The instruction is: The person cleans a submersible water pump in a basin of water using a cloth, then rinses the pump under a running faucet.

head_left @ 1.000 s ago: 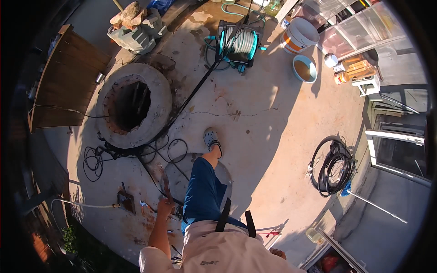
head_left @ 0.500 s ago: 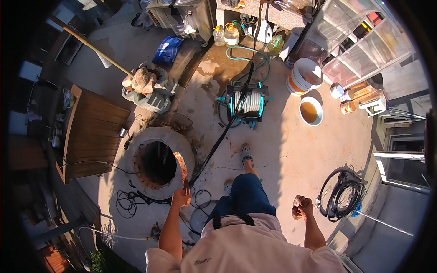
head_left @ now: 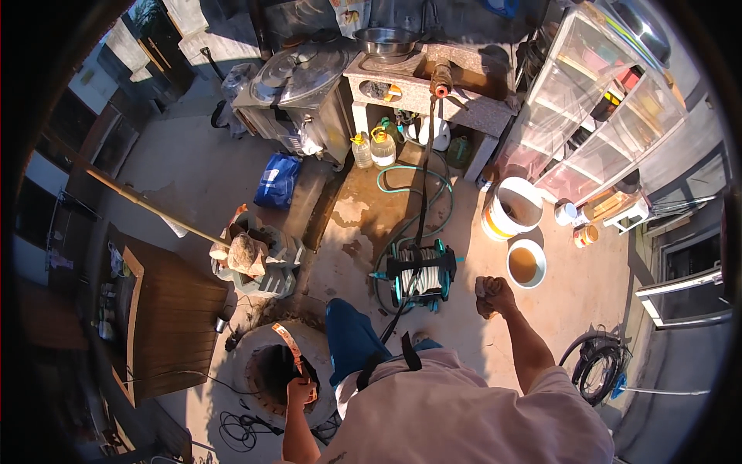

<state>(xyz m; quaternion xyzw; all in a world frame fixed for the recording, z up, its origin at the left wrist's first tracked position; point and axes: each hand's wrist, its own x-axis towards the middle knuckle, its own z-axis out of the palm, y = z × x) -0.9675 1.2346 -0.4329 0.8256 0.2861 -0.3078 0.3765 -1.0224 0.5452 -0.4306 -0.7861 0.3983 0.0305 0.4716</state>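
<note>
Brown wood-grained cabinet (head_left: 170, 332): stands at the far left of the yard, out of either hand's grip.
Grey faceted tub (head_left: 282, 267): carries rough tan stones (head_left: 247, 255), with a wooden pole reaching in from the left.
Left hand (head_left: 297, 390): I see it clamped on a long, narrow, curved orange-brown strip (head_left: 287, 340). Half a second ago the strip's end crossed the rim of the round grey concrete ring (head_left: 319, 352); now it crosses the dark opening. I cannot tell its height above it.
Teal-and-black hose reel (head_left: 421, 274): between the two hands, wound with pale hose, untouched.
Right hand (head_left: 501, 294): fingers closed around a rough brown lump (head_left: 485, 298), material unclear to me. It was near the black hose coil (head_left: 599, 363); now it shows just beside the round white basin (head_left: 529, 244) of brown liquid.
White bucket (head_left: 495, 220): behind the basin, banded in orange and yellow.
Change: my view has moved forward over the yard with the wearer. I judge both pieces are being carried, neither released.
Count: one cabinet, one tub, one ring, one strip, two hands, one reel, one lump, one bucket, one basin, one coil; stones overlap too much to count.
</note>
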